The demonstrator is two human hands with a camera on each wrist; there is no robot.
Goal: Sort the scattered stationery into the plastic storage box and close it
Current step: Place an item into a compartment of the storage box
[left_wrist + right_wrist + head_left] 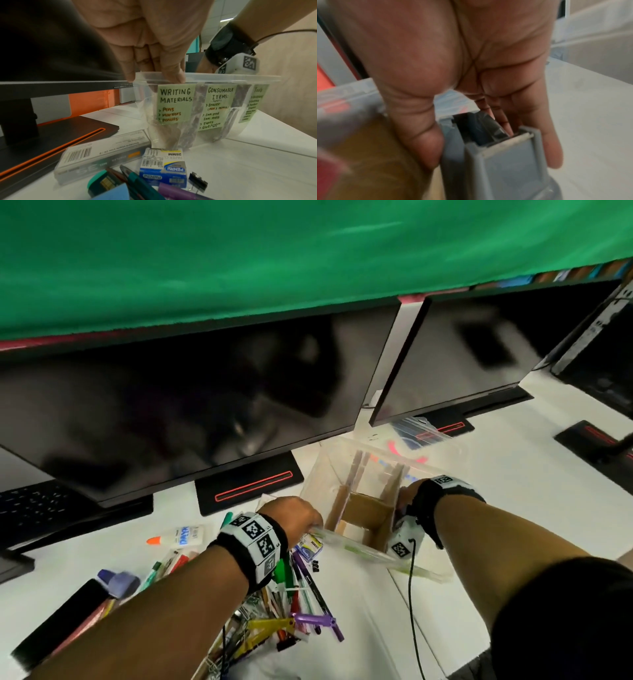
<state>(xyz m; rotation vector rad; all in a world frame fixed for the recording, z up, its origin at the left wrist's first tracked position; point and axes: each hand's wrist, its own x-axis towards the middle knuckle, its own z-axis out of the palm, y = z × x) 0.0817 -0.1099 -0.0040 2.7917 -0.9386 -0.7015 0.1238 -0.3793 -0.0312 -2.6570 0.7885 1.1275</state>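
Note:
A clear plastic storage box with cardboard dividers stands open on the white desk. Green labels on its front wall read writing materials, consumable items and tools. My left hand grips the box's near-left rim, fingers hooked over the edge. My right hand is at the box's right end, over the rim. It pinches a grey plastic stapler-like tool between thumb and fingers. Scattered stationery lies in a pile under my left forearm.
The clear lid lies behind the box under the monitors. A glue bottle, a paper clip box, a staples box and a binder clip lie left of the box. Monitor stands line the back.

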